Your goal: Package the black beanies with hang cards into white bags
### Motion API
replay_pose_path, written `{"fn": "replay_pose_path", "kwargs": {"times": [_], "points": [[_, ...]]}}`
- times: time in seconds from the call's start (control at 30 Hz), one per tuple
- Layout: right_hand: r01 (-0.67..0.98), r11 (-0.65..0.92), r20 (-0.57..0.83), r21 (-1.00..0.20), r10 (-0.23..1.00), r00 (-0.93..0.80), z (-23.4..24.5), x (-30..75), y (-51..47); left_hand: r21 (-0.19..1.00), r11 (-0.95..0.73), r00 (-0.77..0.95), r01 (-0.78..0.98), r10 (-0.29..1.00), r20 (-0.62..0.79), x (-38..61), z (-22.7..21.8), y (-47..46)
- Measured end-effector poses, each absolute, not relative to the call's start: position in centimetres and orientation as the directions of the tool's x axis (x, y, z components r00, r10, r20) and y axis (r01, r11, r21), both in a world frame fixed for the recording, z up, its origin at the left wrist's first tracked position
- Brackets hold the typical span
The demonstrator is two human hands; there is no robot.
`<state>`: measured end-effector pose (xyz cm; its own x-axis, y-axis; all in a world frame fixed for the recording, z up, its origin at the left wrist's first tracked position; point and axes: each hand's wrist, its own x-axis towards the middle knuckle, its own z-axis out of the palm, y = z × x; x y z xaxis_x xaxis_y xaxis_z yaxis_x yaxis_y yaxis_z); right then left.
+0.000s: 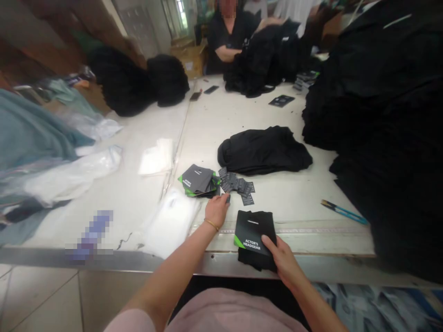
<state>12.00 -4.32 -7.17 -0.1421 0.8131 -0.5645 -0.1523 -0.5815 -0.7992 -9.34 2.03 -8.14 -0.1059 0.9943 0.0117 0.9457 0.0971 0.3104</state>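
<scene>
Head view: the right hand (284,259) grasps a folded black cloth (252,259) with a dark card (254,230) reading "ACTOR'S HEADGEAR" on top, at the near edge of the tabletop (294,198); the thumb lies over the card, probably to keep it flat against the fabric, while the other fingers are hidden beneath. Just beyond, the left hand (216,210) has its fingertips at a small tag (227,198) beside the scattered tags (240,185); I cannot tell whether it is pinched or merely touched. Next to these sits a stack of cards (199,179), likely set close to the near edge for easy reach, with a white stack (170,221) toward the left, its material hard to make out. Farther in lies a folded black garment (265,150), and blue-handled snips (344,212) rest near the right edge, by a tall black pile (377,106) cut off by the frame. At the far edge, a co-worker (223,34) stands behind heaped dark clothing (263,57). A pixelated patch (92,235) at the near left is unreadable.
</scene>
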Motion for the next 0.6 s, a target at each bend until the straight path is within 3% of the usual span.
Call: {"fn": "replay_pose_path", "kwargs": {"times": [0.13,0.27,0.43,0.6], "points": [[-0.162,-0.570,-0.549,-0.806,0.821,-0.158,-7.3,12.2,-4.4,0.462,0.155,-0.186,0.873,0.982,0.022,-9.1,-7.2,1.9],[-0.156,-0.509,-0.493,-0.847,0.860,-0.131,-7.2,11.8,-4.7,0.674,0.035,-0.162,0.738,0.979,0.126,-6.9,-4.8,-1.4],[-0.167,-0.468,-0.432,-0.868,0.876,-0.214,-6.7,10.6,-5.1,0.693,-0.107,0.084,0.713,0.994,0.067,-2.5,-3.9,-7.8],[-0.062,-0.476,-0.454,-0.877,0.865,-0.212,-6.2,10.3,-5.6,0.814,-0.097,0.047,0.573,0.995,0.086,-2.8,-4.1,-10.0]]}}
